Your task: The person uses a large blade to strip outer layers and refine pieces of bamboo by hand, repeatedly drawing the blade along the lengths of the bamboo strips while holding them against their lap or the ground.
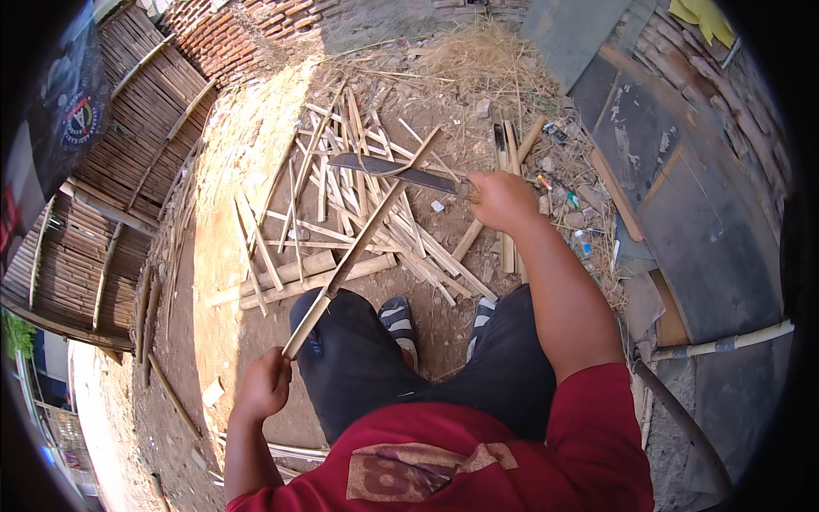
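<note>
A long split bamboo strip slants from near my left knee up and away over the ground, its near end gripped in my closed left hand. My right hand is wrapped round the handle of a machete. The dark blade points left and crosses the strip near its far end, where a thin curved sliver shows beside the blade. Whether the edge has bitten into the bamboo I cannot make out. Beyond and below the strip lies a loose heap of split bamboo sticks on the dirt.
Thicker bamboo lengths lie before my left knee. Woven bamboo panels stand at the left, with a brick stack behind. Dark boards lean at the right, near small litter. Dry straw covers ground at the far side.
</note>
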The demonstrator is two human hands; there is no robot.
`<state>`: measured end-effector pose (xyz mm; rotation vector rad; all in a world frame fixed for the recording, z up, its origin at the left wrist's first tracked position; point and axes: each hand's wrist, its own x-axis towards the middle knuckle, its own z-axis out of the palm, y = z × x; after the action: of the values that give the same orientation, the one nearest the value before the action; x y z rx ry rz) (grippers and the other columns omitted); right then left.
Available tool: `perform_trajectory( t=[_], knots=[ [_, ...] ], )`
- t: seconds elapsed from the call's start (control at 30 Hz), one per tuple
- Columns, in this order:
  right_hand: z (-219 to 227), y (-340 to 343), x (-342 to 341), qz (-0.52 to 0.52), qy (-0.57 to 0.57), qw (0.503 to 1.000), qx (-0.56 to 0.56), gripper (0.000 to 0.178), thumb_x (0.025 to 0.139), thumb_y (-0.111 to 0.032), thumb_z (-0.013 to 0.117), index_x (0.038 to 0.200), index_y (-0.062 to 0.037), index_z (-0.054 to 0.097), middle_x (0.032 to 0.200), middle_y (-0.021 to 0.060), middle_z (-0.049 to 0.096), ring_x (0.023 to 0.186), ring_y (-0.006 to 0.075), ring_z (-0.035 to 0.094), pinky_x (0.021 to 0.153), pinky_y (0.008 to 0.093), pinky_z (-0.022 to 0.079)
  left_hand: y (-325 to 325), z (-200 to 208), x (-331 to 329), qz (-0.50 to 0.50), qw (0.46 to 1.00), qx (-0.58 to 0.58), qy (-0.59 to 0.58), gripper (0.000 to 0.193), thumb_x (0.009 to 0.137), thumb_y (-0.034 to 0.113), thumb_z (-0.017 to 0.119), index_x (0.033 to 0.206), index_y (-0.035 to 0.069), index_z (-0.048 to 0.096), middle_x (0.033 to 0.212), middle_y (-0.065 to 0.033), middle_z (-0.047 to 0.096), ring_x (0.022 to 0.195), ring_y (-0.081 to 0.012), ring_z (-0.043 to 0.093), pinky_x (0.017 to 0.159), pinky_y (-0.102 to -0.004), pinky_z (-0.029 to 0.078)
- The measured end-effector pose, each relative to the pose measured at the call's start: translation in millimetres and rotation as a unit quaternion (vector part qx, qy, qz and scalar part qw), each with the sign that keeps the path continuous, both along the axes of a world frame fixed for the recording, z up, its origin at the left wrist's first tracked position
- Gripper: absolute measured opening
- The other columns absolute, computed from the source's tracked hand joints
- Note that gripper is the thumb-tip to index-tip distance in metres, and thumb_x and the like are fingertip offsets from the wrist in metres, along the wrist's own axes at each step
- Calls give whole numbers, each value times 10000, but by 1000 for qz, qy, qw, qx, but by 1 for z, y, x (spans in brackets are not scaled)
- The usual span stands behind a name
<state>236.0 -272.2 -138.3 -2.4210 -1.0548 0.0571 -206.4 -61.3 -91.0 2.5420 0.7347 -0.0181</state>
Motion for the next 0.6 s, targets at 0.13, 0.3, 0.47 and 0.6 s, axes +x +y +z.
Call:
perform_trajectory(
  t=[0.13, 0.3, 0.47, 0.6],
  knots=[
    [-25, 4, -4, 95, 125, 982, 105, 466, 794, -201, 742, 1253, -140, 687, 960, 210, 722, 938, 392, 700, 853, 483, 550, -2, -10, -3, 22, 999, -35, -21, 119, 999, 80, 516, 1000, -13, 591, 694, -185, 611, 635, -371, 618, 601, -442, 469],
    [2, 2, 0, 79, -56, 995, -9, 506, 768, -163, 729, 1271, -126, 680, 956, 213, 722, 930, 385, 700, 840, 490, 555, -1, -8, -5, 16, 999, -13, -41, 154, 1009, 119, 549, 936, -5, 604, 688, -210, 595, 635, -397, 602, 593, -448, 458],
    [9, -4, 7, -7, -61, 998, -30, 462, 801, -181, 739, 1254, -110, 677, 953, 199, 723, 933, 383, 701, 816, 497, 558, -5, -6, 4, -16, 996, 84, -23, 203, 1016, 158, 583, 894, 0, 620, 694, -242, 597, 612, -441, 572, 565, -445, 442],
    [-2, 1, -2, 22, 34, 997, 61, 429, 846, -212, 747, 1251, -92, 674, 986, 215, 722, 955, 390, 701, 830, 483, 558, 2, -12, 0, 26, 998, 26, -41, 188, 1019, 131, 564, 907, 1, 642, 673, -226, 600, 597, -416, 593, 552, -443, 441]
  ],
)
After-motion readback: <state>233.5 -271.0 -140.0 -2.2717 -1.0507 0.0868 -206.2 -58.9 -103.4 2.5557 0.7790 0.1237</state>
